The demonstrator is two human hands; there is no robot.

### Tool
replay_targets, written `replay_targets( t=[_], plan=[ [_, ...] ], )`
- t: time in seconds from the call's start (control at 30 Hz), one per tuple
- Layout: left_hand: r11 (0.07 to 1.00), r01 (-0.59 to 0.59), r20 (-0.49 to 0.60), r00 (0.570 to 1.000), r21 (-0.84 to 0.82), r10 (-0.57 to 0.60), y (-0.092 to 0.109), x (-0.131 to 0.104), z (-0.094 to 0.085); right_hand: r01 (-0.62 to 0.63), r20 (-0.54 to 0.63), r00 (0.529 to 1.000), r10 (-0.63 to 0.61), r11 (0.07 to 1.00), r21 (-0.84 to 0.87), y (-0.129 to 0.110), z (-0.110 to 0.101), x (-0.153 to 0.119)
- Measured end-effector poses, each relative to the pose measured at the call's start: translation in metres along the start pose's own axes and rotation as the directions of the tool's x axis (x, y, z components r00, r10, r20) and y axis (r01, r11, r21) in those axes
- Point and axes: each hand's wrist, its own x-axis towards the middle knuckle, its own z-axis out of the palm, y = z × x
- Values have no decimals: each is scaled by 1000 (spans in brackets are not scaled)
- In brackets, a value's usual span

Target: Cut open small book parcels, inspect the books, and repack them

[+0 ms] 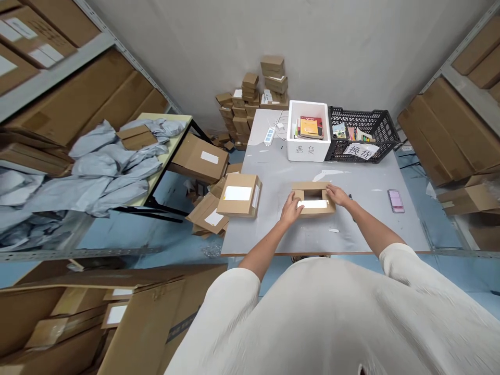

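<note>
A small cardboard box (317, 211) lies on the grey table in front of me, its top partly open with a dark gap showing inside. A white label (312, 204) runs across its near side. My left hand (291, 209) grips the box at its left edge, thumb over the top. At the far right corner, my right hand (338, 195) is closed on the cardboard. To the left of my left hand stands a closed cardboard box (238, 205) with a white label. A small dark object (351, 197), partly hidden, lies beside my right wrist.
The grey table (273, 237) also bears a white foam bin (308, 152) and a black crate (336, 151), both with books, a power strip (269, 136) and a phone (396, 201). Grey parcels (97, 161) cover a side table. Boxes fill the shelves, floor and a large carton (156, 323).
</note>
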Motion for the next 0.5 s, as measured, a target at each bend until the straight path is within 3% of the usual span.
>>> replay_targets(
  t=[0.1,0.27,0.4,0.5],
  plan=[
    [999,-35,-10,999,26,35,4,1,-7,-85,104,992,75,992,93,5,-5,5],
    [996,-81,-113,990,27,84,22,-3,-21,-148,131,983,126,974,171,12,-8,10],
    [991,-128,37,991,23,128,28,-17,-27,-80,150,987,60,988,134,12,-5,12],
    [963,-252,177,956,97,232,26,-28,-28,-65,167,984,55,997,52,6,-2,10]
  ],
)
